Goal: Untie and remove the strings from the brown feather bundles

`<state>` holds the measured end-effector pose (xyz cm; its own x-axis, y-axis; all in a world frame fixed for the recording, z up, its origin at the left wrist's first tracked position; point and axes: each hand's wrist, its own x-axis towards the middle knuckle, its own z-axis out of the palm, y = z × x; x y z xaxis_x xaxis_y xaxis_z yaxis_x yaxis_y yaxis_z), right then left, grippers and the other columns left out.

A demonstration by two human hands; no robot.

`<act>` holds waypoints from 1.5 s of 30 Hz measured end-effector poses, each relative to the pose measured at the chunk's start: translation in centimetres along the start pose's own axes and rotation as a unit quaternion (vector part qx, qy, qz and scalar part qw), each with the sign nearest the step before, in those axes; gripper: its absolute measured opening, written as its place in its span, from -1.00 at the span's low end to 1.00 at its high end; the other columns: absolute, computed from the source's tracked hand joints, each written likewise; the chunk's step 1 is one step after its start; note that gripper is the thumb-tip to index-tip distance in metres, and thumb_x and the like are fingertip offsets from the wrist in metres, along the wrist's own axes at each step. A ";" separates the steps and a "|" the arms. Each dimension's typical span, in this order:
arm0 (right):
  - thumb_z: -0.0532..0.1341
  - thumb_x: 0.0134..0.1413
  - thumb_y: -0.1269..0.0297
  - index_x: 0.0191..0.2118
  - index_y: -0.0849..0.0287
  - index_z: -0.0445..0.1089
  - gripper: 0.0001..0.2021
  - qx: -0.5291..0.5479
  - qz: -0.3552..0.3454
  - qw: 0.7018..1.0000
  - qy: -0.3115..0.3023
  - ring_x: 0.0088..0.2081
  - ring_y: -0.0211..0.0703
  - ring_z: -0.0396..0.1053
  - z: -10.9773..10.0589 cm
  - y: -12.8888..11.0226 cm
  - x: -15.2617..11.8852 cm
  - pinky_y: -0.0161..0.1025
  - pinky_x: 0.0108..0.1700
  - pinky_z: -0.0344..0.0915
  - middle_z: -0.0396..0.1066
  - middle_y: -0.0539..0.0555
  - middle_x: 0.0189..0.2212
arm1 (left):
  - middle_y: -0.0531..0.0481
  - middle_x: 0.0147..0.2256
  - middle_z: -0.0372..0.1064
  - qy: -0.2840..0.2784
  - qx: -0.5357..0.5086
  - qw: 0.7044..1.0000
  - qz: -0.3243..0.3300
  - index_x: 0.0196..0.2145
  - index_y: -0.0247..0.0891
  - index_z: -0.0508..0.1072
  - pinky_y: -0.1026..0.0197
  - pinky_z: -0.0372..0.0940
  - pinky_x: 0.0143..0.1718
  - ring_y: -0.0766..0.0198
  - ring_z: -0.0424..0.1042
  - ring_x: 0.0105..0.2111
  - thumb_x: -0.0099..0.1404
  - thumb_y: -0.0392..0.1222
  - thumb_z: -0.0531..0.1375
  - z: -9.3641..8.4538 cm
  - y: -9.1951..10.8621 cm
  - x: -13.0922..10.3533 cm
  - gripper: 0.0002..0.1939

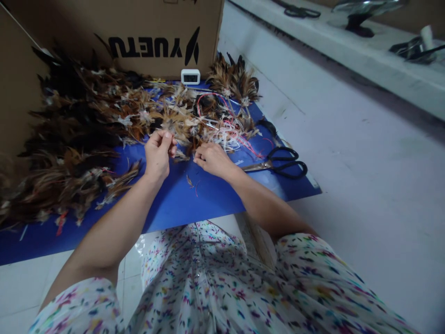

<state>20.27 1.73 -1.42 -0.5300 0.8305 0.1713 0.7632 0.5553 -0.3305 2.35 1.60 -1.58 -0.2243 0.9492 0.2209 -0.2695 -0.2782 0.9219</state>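
Observation:
My left hand [160, 152] is raised over the blue work surface, thumb and fingers pinched together; whatever they hold is too small to make out. To its right, my right hand [214, 160] is low with its fingers curled together, and its fingertips hide what they grip. A small feather tuft [181, 156] shows between the two hands. Just beyond them lies a heap of brown and tan feathers [181, 116]. White and pink strings [229, 136] lie tangled behind my right hand. Scissors with black handles [271, 163] rest beside my right forearm.
Dark feather bundles [69, 176] cover the left of the blue surface [174, 204]. Another feather bunch [234, 81] stands at the back right. A small white digital clock [190, 77] sits against a cardboard box [146, 23]. A pale wall with a ledge [333, 39] bounds the right.

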 end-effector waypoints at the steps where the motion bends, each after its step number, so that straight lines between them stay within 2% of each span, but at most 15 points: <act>1: 0.22 0.22 0.39 -0.29 0.26 0.52 -0.87 -0.002 -0.002 1.000 -0.005 -0.20 -0.09 0.39 0.0 0.0 0.0 -0.18 -0.07 0.21 0.50 0.17 -0.29 | 0.12 -0.54 0.33 -0.002 -0.002 1.000 0.000 -0.44 -0.20 0.34 0.38 0.09 -0.70 0.48 0.21 -0.67 0.16 0.08 0.40 0.0 0.0 0.0 -0.62; 9: 0.11 0.23 0.45 -0.28 0.30 0.50 -0.81 -0.022 -0.007 0.999 -0.026 -0.23 -0.09 0.37 -0.1 -0.1 0.1 -0.17 -0.09 0.20 0.51 0.23 -0.28 | 0.12 -0.55 0.33 -0.005 0.004 1.000 -0.010 -0.46 -0.22 0.35 0.39 0.08 -0.70 0.49 0.21 -0.67 0.14 0.08 0.42 0.0 0.0 -0.1 -0.60; 11: 0.11 0.20 0.48 -0.32 0.28 0.48 -0.82 0.007 -0.005 1.000 -0.017 -0.25 -0.11 0.36 -0.3 0.0 0.0 -0.19 -0.11 0.20 0.49 0.20 -0.30 | 0.11 -0.55 0.33 -0.009 -0.001 1.000 -0.005 -0.45 -0.22 0.35 0.39 0.09 -0.69 0.48 0.21 -0.66 0.14 0.09 0.42 0.0 -0.1 -0.1 -0.60; 14: 0.15 0.14 0.50 -0.38 0.23 0.43 -0.86 0.113 0.012 0.993 0.019 -0.33 -0.20 0.33 -0.8 0.3 -0.2 -0.25 -0.19 0.20 0.46 0.10 -0.38 | 0.12 -0.55 0.33 -0.006 -0.003 1.000 0.000 -0.45 -0.22 0.34 0.39 0.08 -0.70 0.49 0.21 -0.67 0.15 0.10 0.41 -0.1 -0.3 -0.1 -0.59; 18: 0.23 0.06 0.43 -0.44 0.20 0.38 -0.92 0.265 0.039 0.961 0.065 -0.43 -0.29 0.29 -1.1 0.8 -0.2 -0.29 -0.29 0.19 0.40 -0.03 -0.50 | 0.13 -0.55 0.33 -0.004 -0.015 1.000 -0.001 -0.45 -0.22 0.36 0.40 0.09 -0.70 0.50 0.21 -0.67 0.13 0.08 0.42 -0.1 -0.4 0.0 -0.60; 22: 0.31 -0.04 0.36 -0.48 0.19 0.36 -0.89 0.376 0.057 0.918 0.108 -0.48 -0.33 0.28 -1.1 1.0 0.0 -0.30 -0.36 0.22 0.39 -0.05 -0.53 | 0.14 -0.56 0.32 -0.001 -0.013 1.000 -0.019 -0.45 -0.23 0.35 0.41 0.10 -0.70 0.51 0.21 -0.67 0.13 0.07 0.43 0.1 -0.1 -0.1 -0.60; 25: 0.36 -0.09 0.30 -0.37 0.19 0.37 -0.83 0.472 0.077 0.870 0.115 -0.48 -0.33 0.34 -1.4 0.9 0.1 -0.30 -0.36 0.31 0.41 -0.07 -0.52 | 0.15 -0.56 0.31 -0.008 -0.015 0.999 -0.033 -0.46 -0.24 0.31 0.42 0.08 -0.71 0.52 0.19 -0.69 0.11 0.07 0.44 0.2 0.0 -0.2 -0.57; 29: 0.40 -0.14 0.25 -0.18 0.18 0.38 -0.64 0.561 0.092 0.815 0.109 -0.45 -0.32 0.43 -1.6 0.9 0.2 -0.29 -0.35 0.42 0.46 -0.06 -0.46 | 0.15 -0.56 0.33 -0.058 -0.029 0.997 -0.046 -0.47 -0.24 0.26 0.43 0.06 -0.72 0.52 0.20 -0.69 0.09 0.10 0.44 0.4 0.1 -0.5 -0.52; 32: 0.43 -0.18 0.22 -0.20 0.19 0.40 -0.63 0.581 0.090 0.801 0.116 -0.44 -0.32 0.46 -1.7 0.8 0.2 -0.29 -0.35 0.46 0.48 -0.04 -0.41 | 0.13 -0.56 0.35 -0.096 -0.035 0.994 -0.046 -0.49 -0.25 0.25 0.43 0.09 -0.70 0.52 0.21 -0.69 0.01 0.15 0.47 0.5 0.2 -0.8 -0.45; 36: 0.42 -0.16 0.21 -0.32 0.19 0.38 -0.71 0.590 0.098 0.793 0.116 -0.47 -0.33 0.46 -2.0 0.5 0.1 -0.32 -0.36 0.45 0.47 -0.05 -0.51 | 0.13 -0.57 0.37 -0.121 -0.033 0.991 -0.048 -0.53 -0.28 0.28 0.43 0.11 -0.70 0.53 0.21 -0.69 -0.07 0.16 0.50 0.8 0.3 -1.1 -0.43; 42: 0.42 -0.16 0.17 -0.43 0.18 0.37 -0.74 0.608 0.076 0.776 0.152 -0.50 -0.35 0.41 -2.3 0.1 0.2 -0.35 -0.41 0.40 0.43 -0.07 -0.54 | 0.09 -0.58 0.40 -0.159 -0.003 0.987 -0.027 -0.53 -0.30 0.39 0.43 0.12 -0.69 0.52 0.23 -0.70 0.01 0.14 0.47 0.8 0.0 -1.5 -0.52; 45: 0.45 -0.19 0.15 -0.44 0.19 0.41 -0.72 0.597 0.060 0.780 0.177 -0.48 -0.36 0.36 -2.2 0.2 0.3 -0.33 -0.40 0.40 0.41 -0.08 -0.52 | 0.08 -0.59 0.39 -0.179 0.022 0.984 -0.014 -0.53 -0.30 0.43 0.43 0.13 -0.68 0.51 0.24 -0.70 0.06 0.14 0.45 0.7 -0.2 -1.7 -0.55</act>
<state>21.07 2.19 0.58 -0.1853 0.9510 0.2476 -0.2012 0.2099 -0.9568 3.42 0.18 -1.87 0.1284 0.9498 0.2852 -0.2277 -0.2517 0.9406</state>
